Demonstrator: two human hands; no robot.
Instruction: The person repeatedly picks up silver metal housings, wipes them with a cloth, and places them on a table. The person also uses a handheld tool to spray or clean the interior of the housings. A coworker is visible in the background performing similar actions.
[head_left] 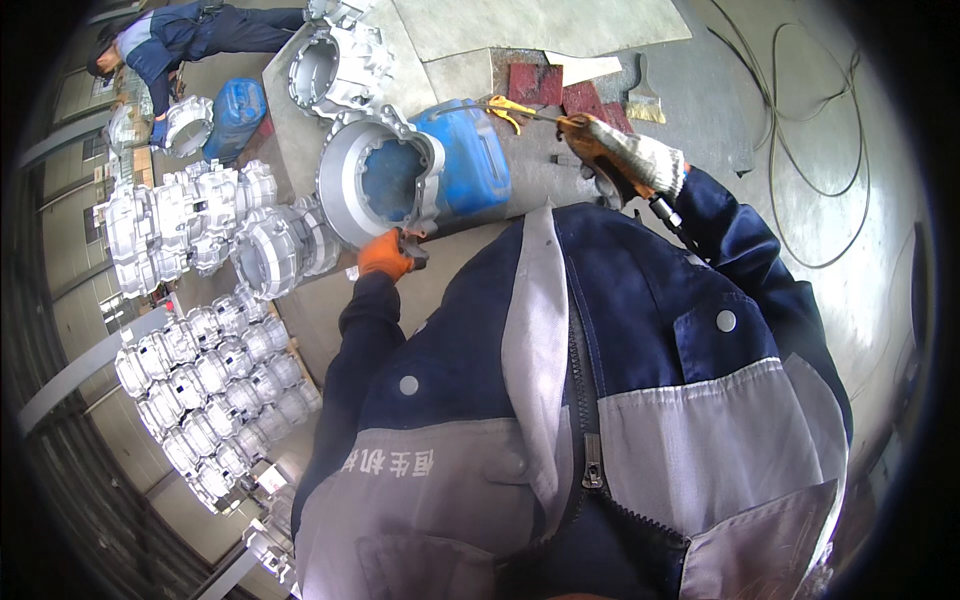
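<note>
Gripping thin-nosed tool [662, 210] — right hand [630, 157]

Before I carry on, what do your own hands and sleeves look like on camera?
The left hand wears a glove, mostly orange where it shows. The right hand wears one with a pale grey-white back and cuff, and orange-brown, dirty-looking areas around the fingers. The left sleeve and right sleeve are long and dark navy.

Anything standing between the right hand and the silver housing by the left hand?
Yes: a blue container, partly behind the silver housing, and a yellow-handled tool beside the container. The thin rod from the right hand appears to pass over both.
</note>
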